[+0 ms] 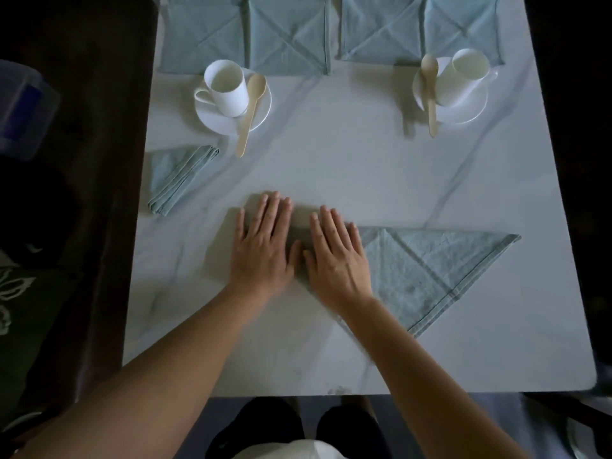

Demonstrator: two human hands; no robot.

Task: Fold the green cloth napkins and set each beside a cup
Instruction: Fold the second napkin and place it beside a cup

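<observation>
Head: napkin under right hand

On the white marble table a pale green napkin, folded into a triangle, lies near the front edge. The left hand and right hand press flat on its left part, fingers straight, thumbs almost touching. A folded napkin lies at the left edge, near the left cup on its saucer with a wooden spoon. The right cup stands on a second saucer with another wooden spoon. Four flat napkins line the far edge.
</observation>
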